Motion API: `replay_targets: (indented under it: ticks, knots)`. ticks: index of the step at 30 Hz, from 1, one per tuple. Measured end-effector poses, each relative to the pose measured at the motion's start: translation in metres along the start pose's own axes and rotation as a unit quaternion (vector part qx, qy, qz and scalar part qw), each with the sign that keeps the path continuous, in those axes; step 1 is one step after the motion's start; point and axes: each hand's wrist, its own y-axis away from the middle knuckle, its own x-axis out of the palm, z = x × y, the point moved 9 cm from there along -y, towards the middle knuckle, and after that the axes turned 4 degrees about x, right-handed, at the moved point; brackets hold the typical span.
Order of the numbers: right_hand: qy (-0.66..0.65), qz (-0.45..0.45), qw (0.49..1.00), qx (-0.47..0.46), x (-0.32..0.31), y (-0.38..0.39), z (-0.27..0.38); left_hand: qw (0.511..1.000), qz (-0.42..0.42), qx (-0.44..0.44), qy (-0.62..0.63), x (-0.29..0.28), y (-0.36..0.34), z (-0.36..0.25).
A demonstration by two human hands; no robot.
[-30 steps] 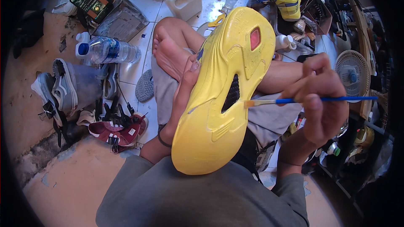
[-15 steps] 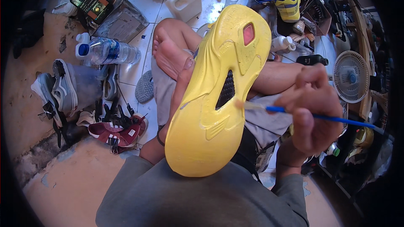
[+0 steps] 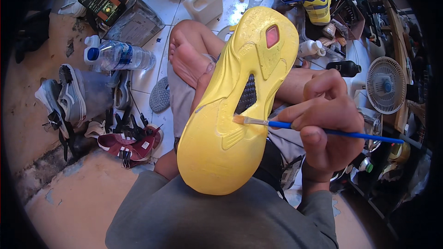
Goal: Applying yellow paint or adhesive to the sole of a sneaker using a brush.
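A yellow shoe (image 3: 230, 106) is held sole up over my lap, its sole bright yellow with a red insert near the toe and a black mesh window in the middle. My left hand (image 3: 203, 87) grips the shoe from behind along its left edge; only the thumb and wrist show. My right hand (image 3: 325, 124) pinches a thin blue-handled paintbrush (image 3: 318, 129). The bristle tip touches the sole just below the black window.
My bare foot (image 3: 187, 60) rests on the white tiles. At the left lie a water bottle (image 3: 117, 55), grey sneakers (image 3: 64, 97) and a maroon shoe (image 3: 131, 145). A white jug (image 3: 203, 2), a second yellow shoe (image 3: 317, 1) and a small fan (image 3: 385, 85) stand around.
The brush tip has moved left from the sole's right edge onto the sole below the black window. The shoe has tilted and shifted slightly left and down.
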Motion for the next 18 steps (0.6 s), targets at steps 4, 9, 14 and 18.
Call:
replay_targets:
  ticks: [4,9,14,18]
  knots:
    - [-0.024,-0.007,0.999,0.025,-0.010,-0.006,0.000,0.990,0.062,-0.123,-0.019,0.018,-0.003,-0.005]
    - [0.037,0.085,0.995,-0.029,0.014,-0.005,0.001,0.953,0.133,-0.269,-0.047,0.042,-0.022,0.014]
    - [-0.078,0.042,0.996,0.027,0.001,-0.013,-0.005,0.886,0.203,-0.412,-0.071,0.061,-0.020,0.017]
    - [0.008,0.119,0.993,-0.007,0.022,-0.007,-0.003,0.810,0.255,-0.520,-0.087,0.073,-0.020,0.019]
